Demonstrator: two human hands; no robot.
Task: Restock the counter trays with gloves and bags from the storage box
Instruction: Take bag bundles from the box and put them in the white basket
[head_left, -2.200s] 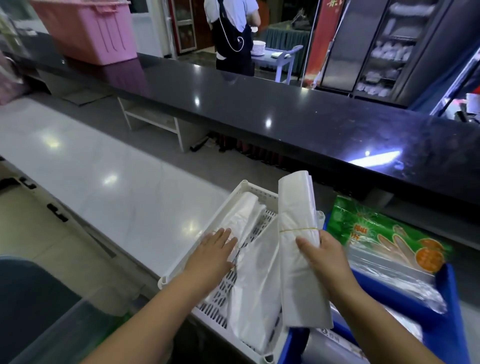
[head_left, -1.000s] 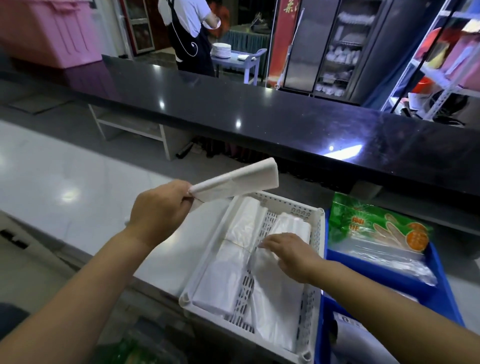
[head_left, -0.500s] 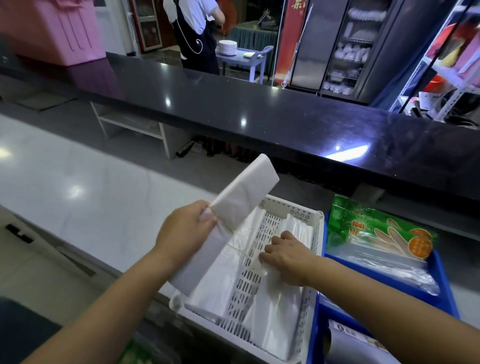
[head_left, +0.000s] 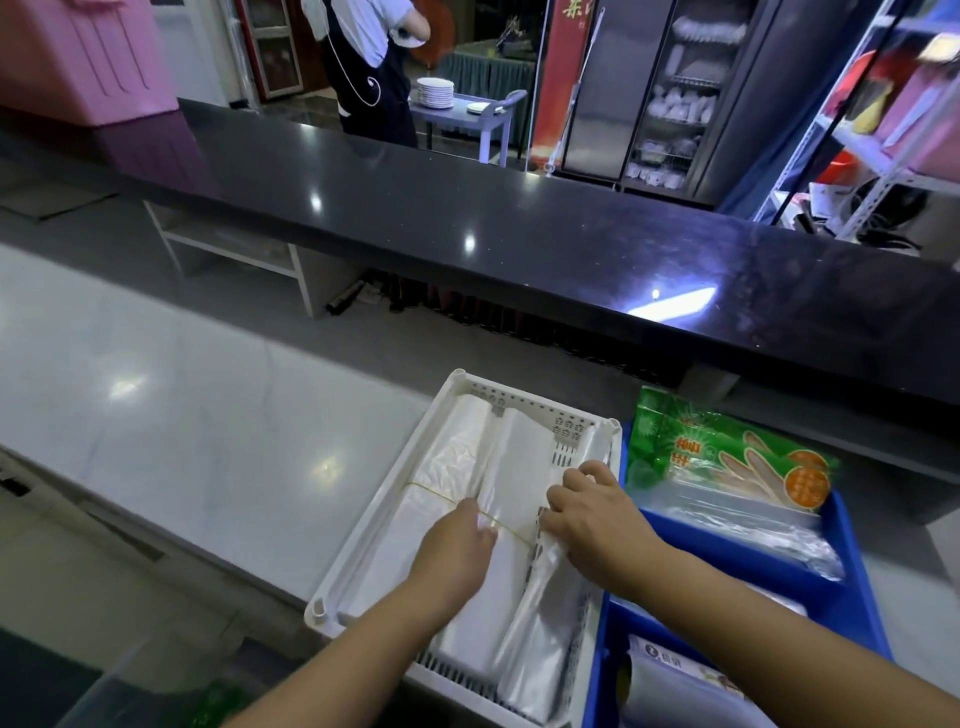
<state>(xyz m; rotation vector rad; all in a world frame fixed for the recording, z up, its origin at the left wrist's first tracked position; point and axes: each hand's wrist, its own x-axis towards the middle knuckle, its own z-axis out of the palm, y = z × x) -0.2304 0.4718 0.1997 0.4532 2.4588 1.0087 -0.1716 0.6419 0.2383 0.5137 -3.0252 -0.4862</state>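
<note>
**Two hands settle bag bundles in the white tray**

Two bare forearms reach in from the bottom edge. The left hand (head_left: 457, 540) rests palm-down on the middle bag bundle (head_left: 511, 499), its fingers curled at the thin rubber band (head_left: 511, 529) that crosses the bundle; whether the grip actually pinches the band I cannot tell. The right hand (head_left: 592, 514) lies just beside it, fingers bent and pressing on the clear bag bundle (head_left: 540, 639) along the tray's right side, a loose grip rather than a closed one.

All three bundles lie lengthwise, side by side, in the white perforated tray (head_left: 535, 400), with the left bag bundle (head_left: 447, 462) touching the middle one. The tray sits on the pale tabletop (head_left: 171, 415), at its near edge.

Touching the tray's right wall is the blue storage box (head_left: 841, 603). A green pack of gloves (head_left: 727, 457) lies across its far end on clear packets, and a roll with a printed label (head_left: 670, 680) sits in its near part.

Beyond runs a dark, glossy raised counter (head_left: 519, 228), with a pink bin (head_left: 78, 57) on its far left end. Behind it a person in a dark apron (head_left: 369, 67) stands beside a small cart carrying stacked plates (head_left: 435, 93).
</note>
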